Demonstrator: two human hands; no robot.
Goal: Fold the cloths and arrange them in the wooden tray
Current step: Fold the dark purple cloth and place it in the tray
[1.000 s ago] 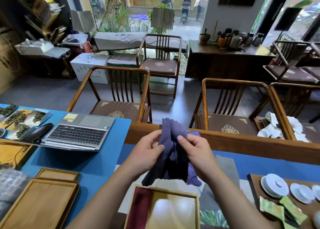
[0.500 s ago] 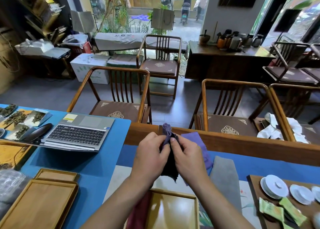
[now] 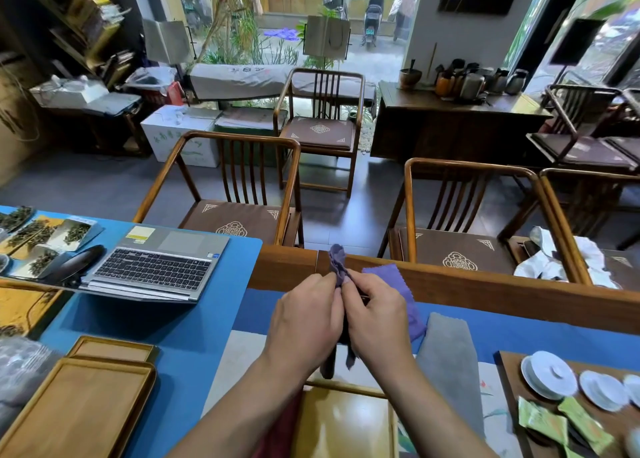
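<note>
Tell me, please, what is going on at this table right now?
A person is working a purple cloth with both bare hands: the left hand and right hand pinch it together above the table, and it is bunched, not yet neatly folded. Just below the hands sits the wooden tray, with a dark red cloth already in its left side. A grey cloth lies flat on the table to the right, still waiting. Neither the purple nor the grey cloth is in the tray yet.
</note>
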